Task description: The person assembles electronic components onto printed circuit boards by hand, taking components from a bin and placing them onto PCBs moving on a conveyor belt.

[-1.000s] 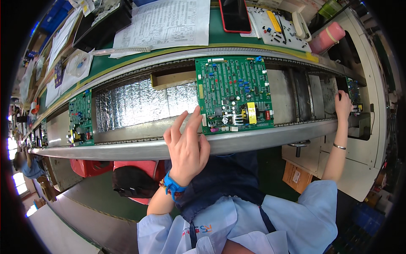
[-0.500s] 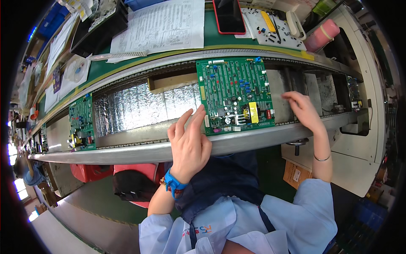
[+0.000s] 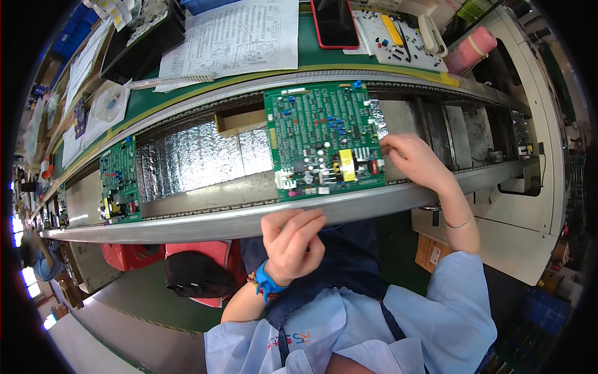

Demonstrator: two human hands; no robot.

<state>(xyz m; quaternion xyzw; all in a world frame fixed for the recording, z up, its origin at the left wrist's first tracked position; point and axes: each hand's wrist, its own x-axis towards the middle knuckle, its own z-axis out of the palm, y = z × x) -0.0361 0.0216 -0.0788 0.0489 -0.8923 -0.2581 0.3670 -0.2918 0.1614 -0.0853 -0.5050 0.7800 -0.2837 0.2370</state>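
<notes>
A green circuit board [image 3: 324, 128], crowded with small parts and a yellow-wrapped transformer [image 3: 347, 165], spans the two conveyor rails in front of me. My right hand [image 3: 414, 161] is at the board's right edge, its fingers bent and closed together with the tips against the edge. Part of the grip is hidden behind the hand. Below the board's lower left corner, my left hand [image 3: 291, 243] is beside the near metal rail [image 3: 205, 225], apart from the board. Its fingers are loosely bent and spaced, with nothing in them.
Another green board [image 3: 118, 177] sits farther left on the conveyor. Beyond the far rail lie a printed diagram sheet [image 3: 230, 40], a red-edged phone [image 3: 335, 25] and a white mat [image 3: 398, 53] with small parts and a yellow-handled tool [image 3: 391, 30]. A white machine [image 3: 520, 230] stands right.
The board has shifted left along the rails. My right hand has moved left to its edge, while my left hand has come off the board's left side and down towards me.
</notes>
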